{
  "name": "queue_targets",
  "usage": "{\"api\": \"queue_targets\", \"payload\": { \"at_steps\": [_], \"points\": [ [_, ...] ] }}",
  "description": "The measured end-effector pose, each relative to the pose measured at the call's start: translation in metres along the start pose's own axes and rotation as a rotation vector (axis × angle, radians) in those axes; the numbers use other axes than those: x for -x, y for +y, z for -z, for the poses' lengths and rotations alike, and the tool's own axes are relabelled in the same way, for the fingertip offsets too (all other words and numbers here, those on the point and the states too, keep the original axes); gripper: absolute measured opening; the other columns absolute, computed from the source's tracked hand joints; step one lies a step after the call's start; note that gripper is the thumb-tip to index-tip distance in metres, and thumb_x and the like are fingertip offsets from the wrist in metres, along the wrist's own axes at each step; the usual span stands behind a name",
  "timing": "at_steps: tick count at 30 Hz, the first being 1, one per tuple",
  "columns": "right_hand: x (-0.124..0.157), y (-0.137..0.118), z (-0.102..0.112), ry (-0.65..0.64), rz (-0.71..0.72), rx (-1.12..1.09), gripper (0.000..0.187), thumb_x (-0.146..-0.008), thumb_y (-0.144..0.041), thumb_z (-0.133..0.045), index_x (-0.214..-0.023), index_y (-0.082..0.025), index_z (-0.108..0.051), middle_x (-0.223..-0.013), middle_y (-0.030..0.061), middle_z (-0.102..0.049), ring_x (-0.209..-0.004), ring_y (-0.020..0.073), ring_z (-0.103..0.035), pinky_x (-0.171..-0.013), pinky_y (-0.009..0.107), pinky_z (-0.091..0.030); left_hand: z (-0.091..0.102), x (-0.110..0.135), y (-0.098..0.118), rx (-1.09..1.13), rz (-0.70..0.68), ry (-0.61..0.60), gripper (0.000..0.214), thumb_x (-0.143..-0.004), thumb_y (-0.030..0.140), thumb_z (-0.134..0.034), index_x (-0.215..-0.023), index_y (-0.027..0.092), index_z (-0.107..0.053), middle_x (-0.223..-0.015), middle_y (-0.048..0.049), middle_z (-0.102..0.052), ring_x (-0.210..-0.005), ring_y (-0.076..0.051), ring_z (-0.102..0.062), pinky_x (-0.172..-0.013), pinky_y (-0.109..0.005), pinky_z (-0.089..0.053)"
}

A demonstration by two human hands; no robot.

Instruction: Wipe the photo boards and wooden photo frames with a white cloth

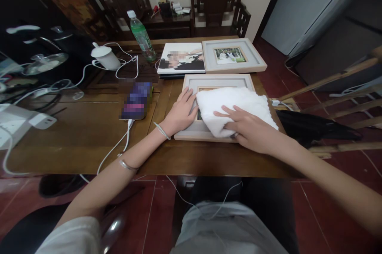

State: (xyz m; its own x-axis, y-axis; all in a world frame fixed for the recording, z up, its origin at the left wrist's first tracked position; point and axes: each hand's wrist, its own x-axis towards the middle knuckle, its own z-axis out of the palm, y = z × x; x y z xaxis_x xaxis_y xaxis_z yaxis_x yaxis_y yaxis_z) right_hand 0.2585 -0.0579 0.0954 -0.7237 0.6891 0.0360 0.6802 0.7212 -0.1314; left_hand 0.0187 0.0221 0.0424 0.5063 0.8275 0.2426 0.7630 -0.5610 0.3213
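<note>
A pale wooden picture frame (191, 81) lies flat on the brown wooden table (74, 142) in front of me. My left hand (180, 112) rests flat on the frame's left side with its fingers stretched out. A white cloth (235, 102) covers most of the frame's glass. My right hand (247, 128) presses on the cloth near its front edge, fingers spread and flat. Most of the picture in the frame is hidden under the cloth.
Behind the frame lie a second framed photo (234, 55) and a photo album (182, 59). A phone (135, 100) on a white cable lies to the left. A green bottle (142, 36), a white mug (105, 57), chargers (41, 120) and cables stand further left. A black object (310, 126) lies at the right edge.
</note>
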Motion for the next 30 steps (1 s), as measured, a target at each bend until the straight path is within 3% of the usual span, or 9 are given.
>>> {"api": "queue_targets", "payload": {
  "at_steps": [9,13,21,24,30],
  "points": [
    [-0.035,0.041,-0.007,0.071,-0.112,0.160,0.044,-0.071,0.000,-0.050,-0.106,-0.016,-0.069,-0.146,0.0090,-0.045,-0.138,0.0322,-0.033,-0.112,0.055,-0.031,0.003,0.000,0.003,-0.001,0.036,-0.030,0.047,-0.094,0.030,-0.041,-0.136,0.008,-0.043,-0.150,-0.0186,-0.035,-0.145,-0.030,-0.019,-0.115,-0.052,-0.028],
    [-0.034,0.035,-0.008,0.069,-0.125,0.166,0.042,-0.070,0.001,-0.050,-0.104,-0.015,-0.070,-0.145,0.0103,-0.045,-0.138,0.0333,-0.034,-0.111,0.057,-0.031,0.004,0.000,0.005,0.000,0.047,-0.047,0.048,-0.094,0.030,-0.040,-0.137,0.009,-0.042,-0.151,-0.0179,-0.034,-0.145,-0.030,-0.018,-0.114,-0.054,-0.028],
    [-0.008,-0.014,-0.003,-0.011,-0.011,0.087,0.043,-0.069,0.000,-0.050,-0.104,-0.012,-0.069,-0.147,0.0142,-0.043,-0.138,0.0361,-0.032,-0.111,0.058,-0.030,0.001,0.000,0.002,-0.009,0.024,-0.023,0.046,-0.093,0.029,-0.040,-0.135,0.009,-0.043,-0.150,-0.0182,-0.035,-0.145,-0.031,-0.018,-0.114,-0.054,-0.027],
    [-0.010,-0.010,-0.003,0.006,-0.002,0.061,0.045,-0.069,0.000,-0.049,-0.107,-0.014,-0.069,-0.145,0.0116,-0.046,-0.136,0.0338,-0.036,-0.111,0.056,-0.032,0.001,-0.001,0.001,-0.010,0.014,-0.025,0.046,-0.093,0.029,-0.039,-0.133,0.007,-0.044,-0.150,-0.0192,-0.035,-0.145,-0.031,-0.018,-0.115,-0.053,-0.027],
    [-0.025,0.023,-0.012,0.112,0.031,0.104,0.043,-0.069,0.001,-0.049,-0.104,-0.013,-0.070,-0.142,0.0124,-0.049,-0.135,0.0340,-0.038,-0.109,0.056,-0.034,0.002,-0.001,0.001,0.000,0.017,-0.027,0.048,-0.094,0.030,-0.040,-0.136,0.007,-0.043,-0.150,-0.0198,-0.035,-0.145,-0.031,-0.018,-0.115,-0.053,-0.027]
  ]
}}
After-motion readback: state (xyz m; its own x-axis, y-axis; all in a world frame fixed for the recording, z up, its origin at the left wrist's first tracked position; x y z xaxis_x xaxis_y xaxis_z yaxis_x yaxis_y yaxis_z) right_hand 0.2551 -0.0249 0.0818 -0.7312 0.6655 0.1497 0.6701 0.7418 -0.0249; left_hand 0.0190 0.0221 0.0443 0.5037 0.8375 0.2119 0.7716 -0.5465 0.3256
